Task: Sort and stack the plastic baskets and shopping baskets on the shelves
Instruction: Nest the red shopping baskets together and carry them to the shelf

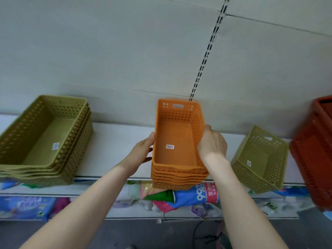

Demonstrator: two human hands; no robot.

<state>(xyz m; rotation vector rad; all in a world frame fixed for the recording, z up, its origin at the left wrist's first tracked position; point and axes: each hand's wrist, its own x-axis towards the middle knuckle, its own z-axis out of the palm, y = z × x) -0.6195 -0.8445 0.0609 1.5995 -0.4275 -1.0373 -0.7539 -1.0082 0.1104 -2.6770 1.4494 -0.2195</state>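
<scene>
A nested stack of several orange perforated baskets (175, 139) sits at the middle of the white shelf (115, 141), jutting over its front edge. My left hand (142, 153) presses against the stack's left wall and my right hand (212, 144) grips the right rim from above. To the left stands a stack of several large olive-green baskets (41, 139). Right of my hands a smaller olive-green basket (260, 159) stands askew at the shelf edge. A stack of red baskets (314, 150) fills the far right.
Behind the shelf rises a pale wall panel with a slotted upright rail (206, 58). Below, a lower shelf holds coloured bagged goods (194, 196). Dark floor with a cable (206, 234) shows at the bottom.
</scene>
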